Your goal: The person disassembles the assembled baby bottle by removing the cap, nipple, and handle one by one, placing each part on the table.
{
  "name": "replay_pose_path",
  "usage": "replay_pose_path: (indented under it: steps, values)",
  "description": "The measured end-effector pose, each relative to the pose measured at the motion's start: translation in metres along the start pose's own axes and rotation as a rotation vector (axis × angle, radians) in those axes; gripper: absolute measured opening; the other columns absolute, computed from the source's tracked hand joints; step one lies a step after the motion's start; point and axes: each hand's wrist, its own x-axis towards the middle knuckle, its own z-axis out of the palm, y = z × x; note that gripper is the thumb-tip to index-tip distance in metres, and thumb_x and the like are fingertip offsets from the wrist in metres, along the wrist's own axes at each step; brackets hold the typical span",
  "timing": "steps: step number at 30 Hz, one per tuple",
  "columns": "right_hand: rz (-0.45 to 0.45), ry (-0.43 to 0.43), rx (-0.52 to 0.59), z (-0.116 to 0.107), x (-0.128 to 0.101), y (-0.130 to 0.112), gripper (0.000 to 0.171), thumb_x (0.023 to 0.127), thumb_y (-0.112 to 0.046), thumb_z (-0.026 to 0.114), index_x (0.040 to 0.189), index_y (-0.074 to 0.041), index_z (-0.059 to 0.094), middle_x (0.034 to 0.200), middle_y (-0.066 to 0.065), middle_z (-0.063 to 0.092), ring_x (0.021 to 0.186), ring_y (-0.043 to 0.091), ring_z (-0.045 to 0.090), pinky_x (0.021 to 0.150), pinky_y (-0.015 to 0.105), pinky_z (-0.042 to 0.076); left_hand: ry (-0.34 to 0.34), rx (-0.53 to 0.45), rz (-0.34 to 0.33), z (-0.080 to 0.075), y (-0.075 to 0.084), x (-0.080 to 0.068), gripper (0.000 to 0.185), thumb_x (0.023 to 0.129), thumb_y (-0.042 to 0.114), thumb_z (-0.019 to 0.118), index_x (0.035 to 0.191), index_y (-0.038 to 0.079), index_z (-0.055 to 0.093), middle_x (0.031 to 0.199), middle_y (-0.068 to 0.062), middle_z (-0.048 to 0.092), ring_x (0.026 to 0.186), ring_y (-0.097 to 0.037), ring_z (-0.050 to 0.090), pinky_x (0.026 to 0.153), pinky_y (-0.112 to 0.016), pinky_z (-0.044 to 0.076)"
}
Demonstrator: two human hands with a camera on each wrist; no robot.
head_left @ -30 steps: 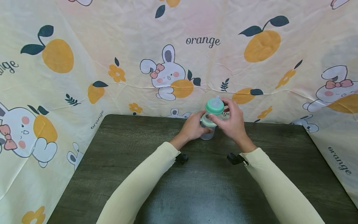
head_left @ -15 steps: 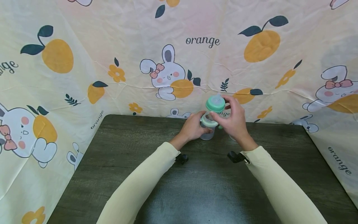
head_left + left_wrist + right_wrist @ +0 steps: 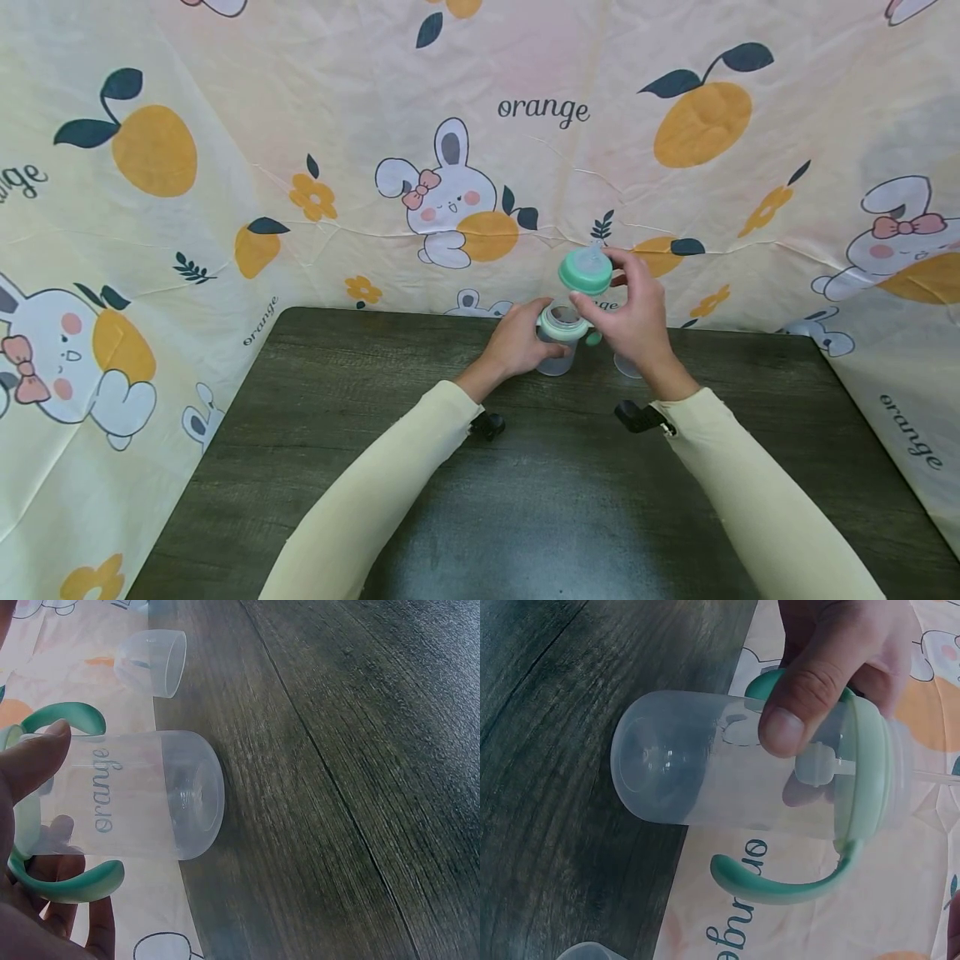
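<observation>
My left hand (image 3: 517,342) grips a clear baby bottle (image 3: 127,795) near its neck, thumb on one side and fingers on the other. The bottle stands upright near the table's back edge. Two green handles (image 3: 780,889) curve down from a pale green ring round its neck. Above the open mouth, my right hand (image 3: 633,325) pinches the green nipple collar (image 3: 585,272) by its side. From the collar a thin straw runs down into the bottle, its white weight (image 3: 815,764) hanging inside. In the right wrist view only a sliver of my right hand shows.
A clear dome cap (image 3: 154,664) stands on the table to the right of the bottle, partly behind my right wrist in the head view. The dark wooden table (image 3: 495,517) ends just behind the bottle, where a printed cloth (image 3: 337,100) hangs.
My right hand has lifted the nipple collar up and slightly right, off the bottle's mouth. The clear cap has come into sight beside my right wrist. My left hand and the bottle stay put.
</observation>
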Motion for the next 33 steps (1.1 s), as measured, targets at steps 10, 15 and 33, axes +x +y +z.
replay_pose_path:
  steps: [10, 15, 33]
  values:
    - [-0.015, 0.018, 0.025, -0.004, 0.005, -0.001, 0.063, 0.088, -0.018, 0.088, 0.140, 0.006, 0.064, 0.131, 0.019, 0.069, 0.115, 0.024, 0.061, 0.093, 0.048, 0.048, -0.061, 0.049, -0.058, -0.032, 0.046, -0.020, 0.084, 0.090, 0.040, 0.094, 0.160, 0.013, 0.057, 0.147, -0.002, 0.068, 0.133, -0.026, 0.059, 0.111, -0.045, 0.050]
    - [-0.020, 0.033, 0.021, -0.006, 0.007, -0.001, 0.065, 0.088, -0.018, 0.088, 0.141, 0.008, 0.062, 0.131, 0.021, 0.069, 0.114, 0.023, 0.061, 0.094, 0.047, 0.048, -0.059, 0.035, -0.060, -0.030, 0.043, -0.018, 0.087, 0.088, 0.040, 0.096, 0.160, 0.013, 0.057, 0.147, -0.002, 0.068, 0.134, -0.026, 0.059, 0.111, -0.044, 0.049]
    - [-0.028, 0.099, 0.048, -0.016, 0.018, -0.012, 0.058, 0.091, -0.015, 0.083, 0.140, 0.007, 0.062, 0.135, 0.019, 0.069, 0.117, 0.013, 0.059, 0.097, 0.028, 0.045, -0.030, 0.033, -0.026, -0.013, 0.019, -0.007, 0.089, 0.084, 0.044, 0.098, 0.159, 0.019, 0.058, 0.144, 0.005, 0.069, 0.132, -0.018, 0.058, 0.109, -0.045, 0.049]
